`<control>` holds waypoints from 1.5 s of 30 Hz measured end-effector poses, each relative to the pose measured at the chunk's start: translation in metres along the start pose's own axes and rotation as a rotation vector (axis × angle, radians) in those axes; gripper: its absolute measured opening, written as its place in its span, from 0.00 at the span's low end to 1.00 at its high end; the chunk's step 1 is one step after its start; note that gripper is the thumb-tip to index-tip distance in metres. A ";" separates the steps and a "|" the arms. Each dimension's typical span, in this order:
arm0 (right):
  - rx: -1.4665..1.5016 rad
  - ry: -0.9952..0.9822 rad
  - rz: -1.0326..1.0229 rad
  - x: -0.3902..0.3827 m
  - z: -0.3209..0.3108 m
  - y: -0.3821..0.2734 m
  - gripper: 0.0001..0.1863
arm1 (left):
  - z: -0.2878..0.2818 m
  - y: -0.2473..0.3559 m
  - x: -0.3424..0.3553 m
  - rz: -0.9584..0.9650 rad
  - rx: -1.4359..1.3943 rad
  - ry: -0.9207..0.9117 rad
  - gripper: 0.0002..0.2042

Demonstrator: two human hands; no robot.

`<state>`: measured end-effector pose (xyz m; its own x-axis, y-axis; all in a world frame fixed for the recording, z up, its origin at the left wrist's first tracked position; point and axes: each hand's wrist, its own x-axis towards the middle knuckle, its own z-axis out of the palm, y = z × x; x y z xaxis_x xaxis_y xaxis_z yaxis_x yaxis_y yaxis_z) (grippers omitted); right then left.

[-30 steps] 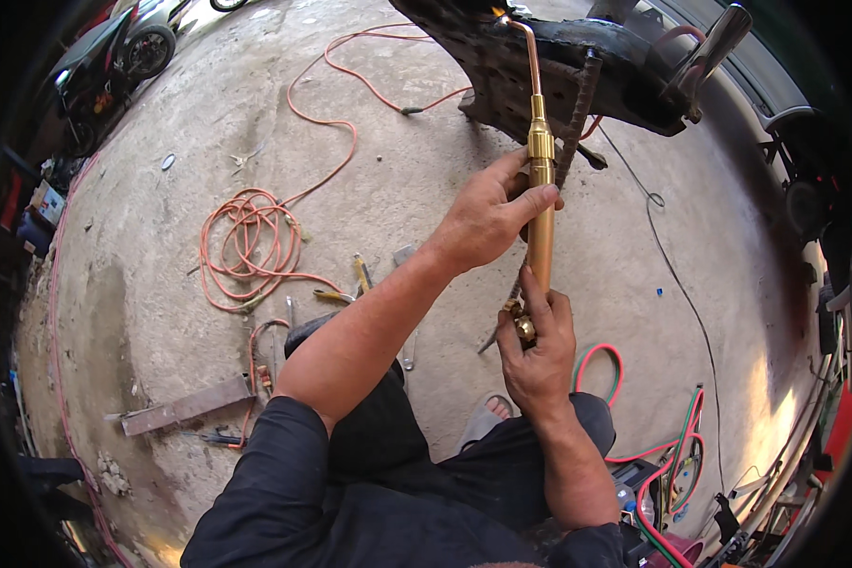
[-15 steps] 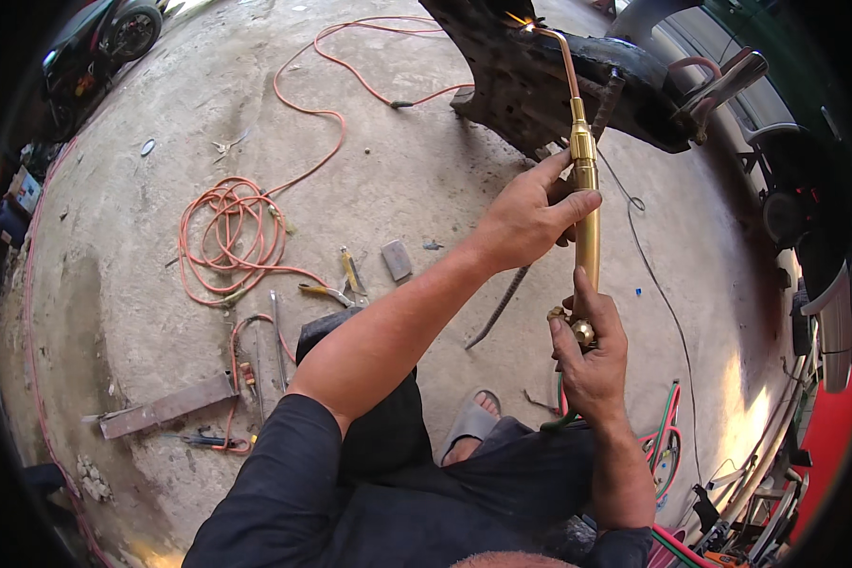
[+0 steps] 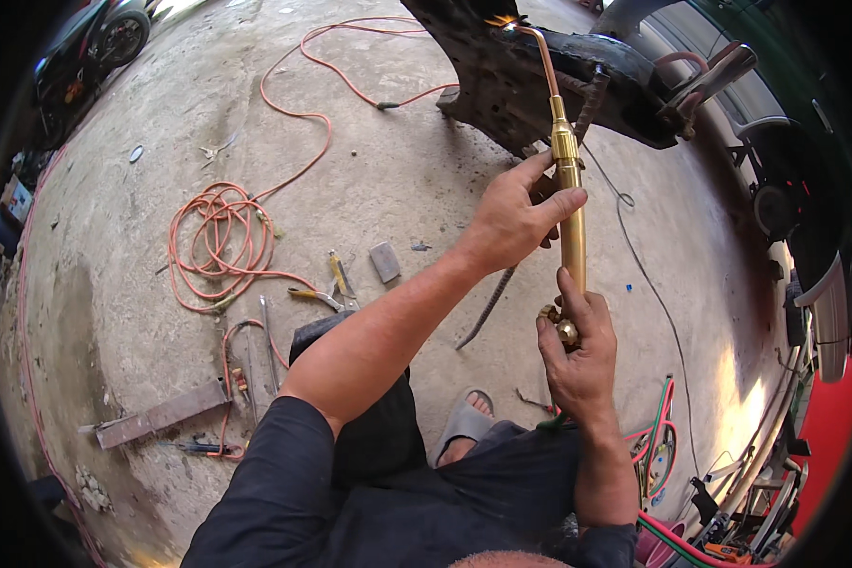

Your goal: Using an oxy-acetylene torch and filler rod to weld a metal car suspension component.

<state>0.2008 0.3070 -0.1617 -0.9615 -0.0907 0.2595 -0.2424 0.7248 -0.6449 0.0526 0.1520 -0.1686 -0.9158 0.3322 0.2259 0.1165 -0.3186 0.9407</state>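
Observation:
My left hand (image 3: 516, 213) is closed around the upper barrel of a brass gas torch (image 3: 571, 248). Lower down, my right hand (image 3: 577, 350) grips the same torch by its valve knobs (image 3: 568, 331). The torch's bent copper tube (image 3: 546, 66) reaches up to a small orange flame (image 3: 505, 23) on a dark metal structure (image 3: 464, 66) at the top. A ribbed steel bar (image 3: 593, 95) runs from that structure behind the torch, partly hidden by it and my left hand.
Orange cable (image 3: 220, 246) lies coiled on the concrete floor (image 3: 114, 265), beside pliers (image 3: 312, 295), a metal block (image 3: 384, 261) and a long steel piece (image 3: 161, 417). Red-green hoses (image 3: 661, 435) lie lower right. A motorbike (image 3: 85, 66) stands upper left, more vehicle parts (image 3: 776, 208) right.
Both hands and the torch moved right half a second ago and have since come slightly back left, still gripping. The orange flame at the tip looks larger than a second ago.

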 end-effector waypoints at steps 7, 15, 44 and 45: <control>0.260 -0.015 -0.054 -0.012 0.009 0.004 0.28 | -0.006 0.003 -0.009 0.078 -0.017 0.102 0.19; 0.210 0.001 -0.071 -0.030 0.028 0.019 0.25 | -0.014 -0.002 -0.014 0.016 -0.024 0.009 0.17; 0.008 0.036 -0.163 -0.016 0.044 0.046 0.24 | -0.015 -0.011 -0.014 -0.011 -0.025 0.071 0.19; 0.006 0.045 -0.176 -0.016 0.044 0.046 0.24 | -0.015 -0.011 -0.014 -0.004 -0.012 0.074 0.19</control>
<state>0.1993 0.3116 -0.2266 -0.8973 -0.1855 0.4006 -0.4077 0.6963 -0.5907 0.0581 0.1376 -0.1860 -0.9421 0.2674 0.2022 0.1083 -0.3281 0.9384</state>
